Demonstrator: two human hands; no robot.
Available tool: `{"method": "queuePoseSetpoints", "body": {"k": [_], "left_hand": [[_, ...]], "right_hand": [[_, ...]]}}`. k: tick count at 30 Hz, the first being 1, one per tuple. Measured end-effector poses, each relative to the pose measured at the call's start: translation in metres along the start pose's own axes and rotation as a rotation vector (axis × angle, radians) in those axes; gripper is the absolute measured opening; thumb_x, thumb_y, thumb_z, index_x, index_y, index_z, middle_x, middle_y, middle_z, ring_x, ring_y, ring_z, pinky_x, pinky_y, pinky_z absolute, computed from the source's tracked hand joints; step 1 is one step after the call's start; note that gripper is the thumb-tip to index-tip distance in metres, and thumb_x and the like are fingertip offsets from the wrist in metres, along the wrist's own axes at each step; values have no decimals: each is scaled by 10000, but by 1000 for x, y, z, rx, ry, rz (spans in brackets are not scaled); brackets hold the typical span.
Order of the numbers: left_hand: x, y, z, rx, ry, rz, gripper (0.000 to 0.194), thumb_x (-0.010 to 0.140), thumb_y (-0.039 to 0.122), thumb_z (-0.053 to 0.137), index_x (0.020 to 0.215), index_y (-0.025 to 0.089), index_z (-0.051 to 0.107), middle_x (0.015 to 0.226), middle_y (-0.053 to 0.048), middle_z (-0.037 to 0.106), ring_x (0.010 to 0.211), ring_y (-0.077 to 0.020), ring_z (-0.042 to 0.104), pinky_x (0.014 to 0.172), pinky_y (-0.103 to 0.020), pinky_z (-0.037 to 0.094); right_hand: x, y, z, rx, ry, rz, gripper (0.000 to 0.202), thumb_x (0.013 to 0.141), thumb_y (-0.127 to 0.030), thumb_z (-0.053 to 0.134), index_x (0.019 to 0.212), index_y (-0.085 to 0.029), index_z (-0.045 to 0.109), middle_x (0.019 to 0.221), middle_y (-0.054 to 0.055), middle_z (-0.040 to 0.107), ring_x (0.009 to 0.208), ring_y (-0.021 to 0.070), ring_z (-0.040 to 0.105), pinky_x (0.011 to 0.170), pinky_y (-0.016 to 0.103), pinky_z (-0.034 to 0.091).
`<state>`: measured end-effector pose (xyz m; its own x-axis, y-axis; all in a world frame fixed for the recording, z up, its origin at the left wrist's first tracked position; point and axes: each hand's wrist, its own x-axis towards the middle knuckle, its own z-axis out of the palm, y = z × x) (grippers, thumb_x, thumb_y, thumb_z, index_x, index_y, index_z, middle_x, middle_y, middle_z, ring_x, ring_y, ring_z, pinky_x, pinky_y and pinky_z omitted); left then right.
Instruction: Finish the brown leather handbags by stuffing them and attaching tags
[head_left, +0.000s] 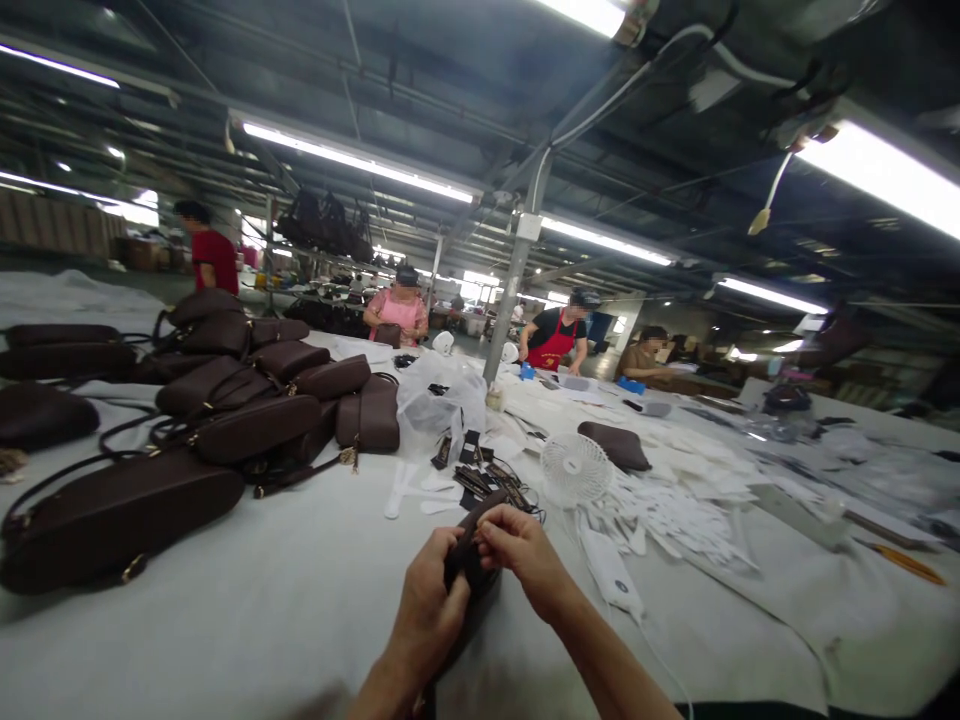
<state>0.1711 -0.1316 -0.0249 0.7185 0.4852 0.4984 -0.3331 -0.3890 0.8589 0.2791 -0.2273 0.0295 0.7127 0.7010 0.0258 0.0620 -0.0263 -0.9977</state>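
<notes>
A dark brown leather bag (470, 630) is held in front of me above the white-covered table, partly hidden by my hands and forearms. My left hand (435, 592) is wrapped round its left side, thumb on top. At the bag's upper right edge, the fingers of my right hand (517, 552) are pinched together; whatever sits between the fingertips is too small to make out. Just beyond the hands lie black tags with cords (480, 478).
Dark brown bags (259, 428) are piled at the left. A white fan (576, 468), white paper pieces (675, 515) and a brown pouch (613, 445) lie to the right. Orange scissors (909, 564) rest far right. Several people stand or sit beyond a metal post (517, 285).
</notes>
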Motion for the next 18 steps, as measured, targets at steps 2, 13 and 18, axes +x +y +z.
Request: {"method": "queuePoseSetpoints", "body": {"k": [2,13,18], "left_hand": [[1,0,1,13,18,-22,285,746,64,451,987,192,536,896,-36,651,824,-199,612,752,-311,463],[-9,-24,-19,-148,-145,-15,524,759,182,611,1258,190,450,1231,-90,594,1134,-250,553,992,-376,415],[-9,-21,-13,-166,-48,-22,306,834,330,548,1092,165,554,1033,-90,655,947,-238,613,841,-339,479]], "right_hand": [[-4,0,4,90,-24,34,386,592,-467,791,724,-161,596,664,-17,609,590,99,565,559,226,492],[-14,-12,16,-55,-129,-22,353,641,-469,766,732,-154,634,664,-6,637,582,103,593,495,196,471],[-19,-6,33,-86,-180,-31,306,664,-428,739,715,-157,609,656,-3,650,566,113,618,547,231,515]]}}
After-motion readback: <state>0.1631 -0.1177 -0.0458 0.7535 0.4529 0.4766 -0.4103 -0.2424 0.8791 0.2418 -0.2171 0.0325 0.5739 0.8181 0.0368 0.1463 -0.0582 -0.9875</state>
